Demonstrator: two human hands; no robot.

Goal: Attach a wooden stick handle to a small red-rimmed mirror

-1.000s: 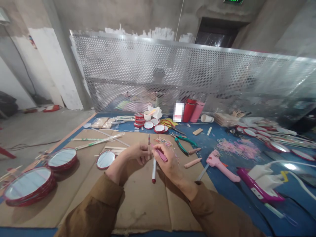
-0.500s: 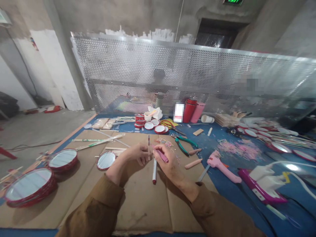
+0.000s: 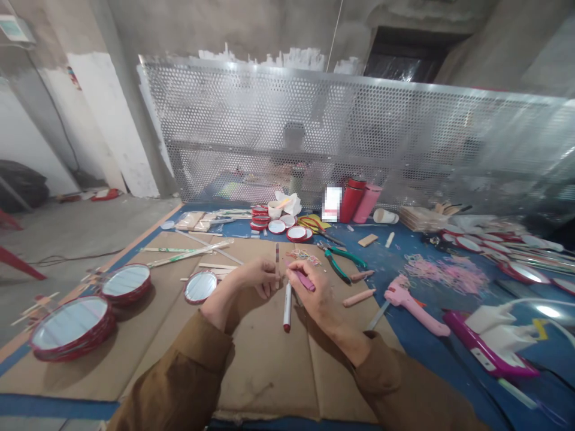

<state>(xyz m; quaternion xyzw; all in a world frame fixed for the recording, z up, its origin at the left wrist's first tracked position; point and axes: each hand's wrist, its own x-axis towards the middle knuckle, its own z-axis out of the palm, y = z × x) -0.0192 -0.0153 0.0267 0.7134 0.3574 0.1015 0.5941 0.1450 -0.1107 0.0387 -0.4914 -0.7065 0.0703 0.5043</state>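
Note:
Over the cardboard, my left hand (image 3: pixel 258 277) pinches a thin flat brownish stick (image 3: pixel 277 254), which stands up from its fingertips. My right hand (image 3: pixel 315 291) is closed round a short pink tool (image 3: pixel 306 281). Its tip is hidden at the fingers, so I cannot tell its kind. The two hands' fingertips nearly meet by the stick. Below them a white marker (image 3: pixel 287 308) with a dark red end lies on the cardboard (image 3: pixel 265 359). To the left of my left hand lies a small round red-rimmed drum (image 3: pixel 200 287), with thin wooden sticks beside it.
Two larger red drums (image 3: pixel 72 326) sit at left. Behind the hands lie small drums (image 3: pixel 296 233), green-handled pliers (image 3: pixel 339 266) and rubber bands (image 3: pixel 444 272). A pink glue gun (image 3: pixel 415 308) and a purple power strip (image 3: pixel 487 347) occupy the right. Red and pink bottles (image 3: pixel 353 200) stand before a perforated metal screen (image 3: pixel 251 120).
The camera view has turned slightly, so everything sits a little further right. Both hands keep hold of the stick and the pink tool, with hardly any other movement.

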